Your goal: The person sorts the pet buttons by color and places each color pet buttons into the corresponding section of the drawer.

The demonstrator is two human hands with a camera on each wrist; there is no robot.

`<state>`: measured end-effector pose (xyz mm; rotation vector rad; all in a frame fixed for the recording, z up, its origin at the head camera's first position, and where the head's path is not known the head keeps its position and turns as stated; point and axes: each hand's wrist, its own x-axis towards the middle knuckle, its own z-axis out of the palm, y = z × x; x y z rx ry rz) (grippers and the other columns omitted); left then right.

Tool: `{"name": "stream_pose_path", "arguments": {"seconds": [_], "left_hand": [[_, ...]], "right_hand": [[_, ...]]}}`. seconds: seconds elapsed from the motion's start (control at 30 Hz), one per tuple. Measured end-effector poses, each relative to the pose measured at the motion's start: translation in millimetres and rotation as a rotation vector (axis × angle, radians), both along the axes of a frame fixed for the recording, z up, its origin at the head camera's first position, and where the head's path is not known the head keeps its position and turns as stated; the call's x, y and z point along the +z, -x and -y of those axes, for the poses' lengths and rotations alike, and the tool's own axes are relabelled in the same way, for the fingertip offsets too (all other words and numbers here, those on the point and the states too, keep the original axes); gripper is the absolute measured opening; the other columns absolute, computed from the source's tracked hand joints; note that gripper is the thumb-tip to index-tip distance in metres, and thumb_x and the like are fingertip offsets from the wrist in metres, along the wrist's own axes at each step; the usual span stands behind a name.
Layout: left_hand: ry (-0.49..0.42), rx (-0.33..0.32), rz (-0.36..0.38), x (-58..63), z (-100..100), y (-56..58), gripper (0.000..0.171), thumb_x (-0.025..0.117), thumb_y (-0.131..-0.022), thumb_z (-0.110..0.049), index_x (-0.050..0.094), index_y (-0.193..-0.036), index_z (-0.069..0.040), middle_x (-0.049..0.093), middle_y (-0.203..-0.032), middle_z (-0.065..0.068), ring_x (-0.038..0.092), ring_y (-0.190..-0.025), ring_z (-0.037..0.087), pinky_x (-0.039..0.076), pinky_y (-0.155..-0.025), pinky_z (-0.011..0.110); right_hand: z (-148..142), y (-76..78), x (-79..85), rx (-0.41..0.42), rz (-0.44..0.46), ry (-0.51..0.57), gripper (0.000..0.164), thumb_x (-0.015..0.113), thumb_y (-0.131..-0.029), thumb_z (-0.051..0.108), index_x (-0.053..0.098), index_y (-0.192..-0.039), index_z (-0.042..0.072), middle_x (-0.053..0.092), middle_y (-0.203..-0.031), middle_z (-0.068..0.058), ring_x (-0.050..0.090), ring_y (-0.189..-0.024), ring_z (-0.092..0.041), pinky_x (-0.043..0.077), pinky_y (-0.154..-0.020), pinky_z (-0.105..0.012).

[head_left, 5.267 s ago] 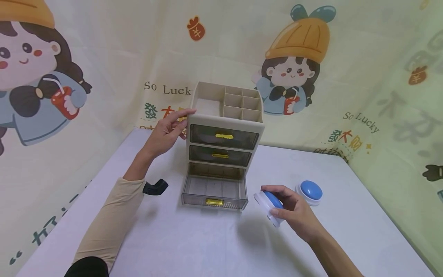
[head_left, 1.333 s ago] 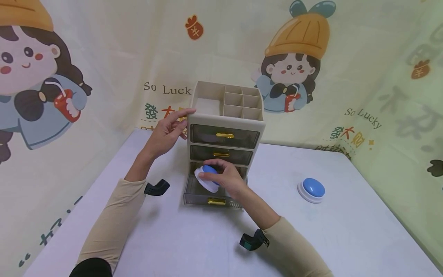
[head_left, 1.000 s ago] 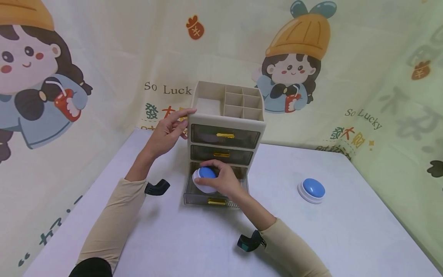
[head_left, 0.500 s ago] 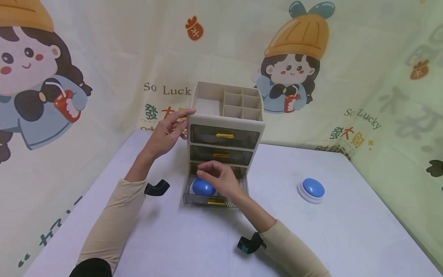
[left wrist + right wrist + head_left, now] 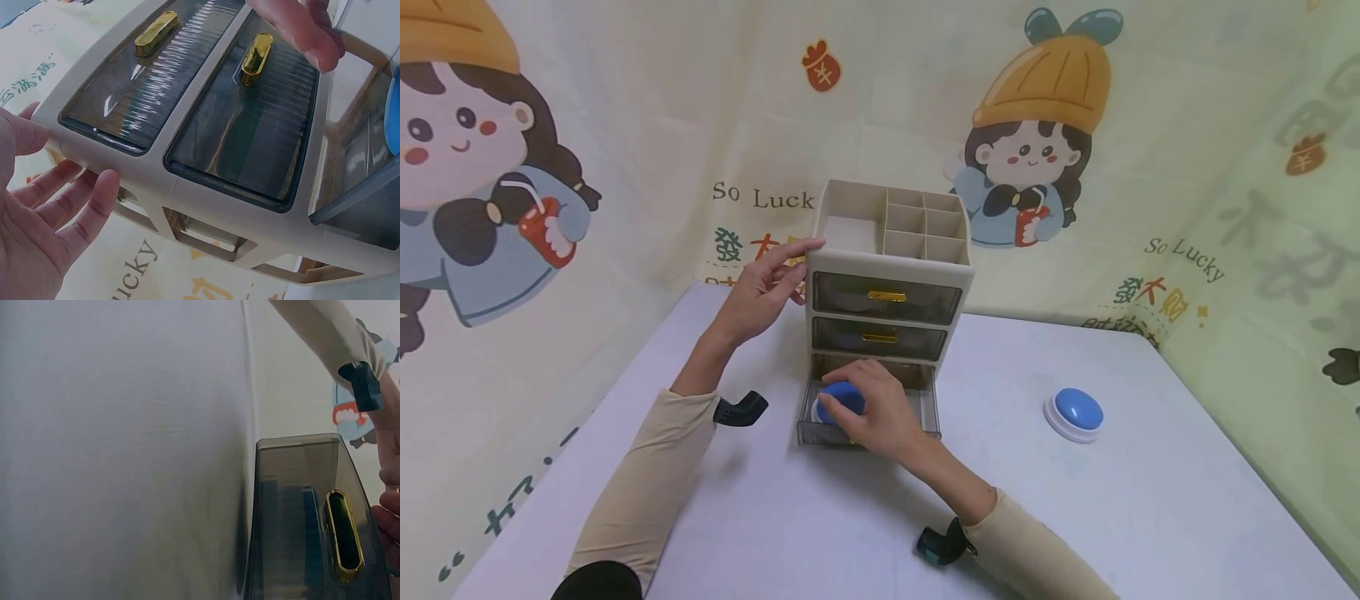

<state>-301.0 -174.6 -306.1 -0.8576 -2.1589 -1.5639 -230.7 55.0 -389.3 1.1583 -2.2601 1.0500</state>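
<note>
A beige desktop organizer (image 5: 891, 260) stands on the white table, its bottom drawer (image 5: 927, 406) pulled out. Inside that drawer, at the left, lies a round white push button with a blue dome (image 5: 850, 395). My right hand (image 5: 883, 414) is over the drawer, thumb and fingers spread apart in front of the dome and partly hiding it. In the left wrist view its fingertips (image 5: 312, 44) appear apart from the blue dome (image 5: 394, 119). My left hand (image 5: 756, 292) rests against the organizer's upper left side, fingers relaxed. A second blue push button (image 5: 1075, 412) sits on the table at the right.
Two upper drawers with gold handles (image 5: 887, 297) are closed. The organizer's top tray (image 5: 853, 229) has several compartments. A printed cloth (image 5: 880, 100) hangs behind the table. Black wrist mounts (image 5: 741, 409) stick out from both sleeves.
My right hand carried the push button from the right into the bottom drawer, tilted it flat and let go. Since then the hand has dipped toward the drawer front. My left hand stayed put.
</note>
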Motion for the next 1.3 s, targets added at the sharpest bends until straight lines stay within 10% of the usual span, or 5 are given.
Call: {"name": "stream_pose_path", "arguments": {"seconds": [1.3], "left_hand": [[0.002, 0.013, 0.026, -0.2, 0, -0.6, 0.041, 0.05, -0.108, -0.01, 0.055, -0.148, -0.017, 0.05, -0.152, 0.004, 0.064, -0.093, 0.024, 0.056, -0.076, 0.024]], "right_hand": [[-67, 5.3, -4.8, -0.179, -0.081, -0.003, 0.018, 0.078, -0.09, 0.014, 0.074, -0.106, 0.008, 0.075, -0.101, -0.007, 0.066, -0.103, -0.021, 0.056, -0.089, -0.042]]}}
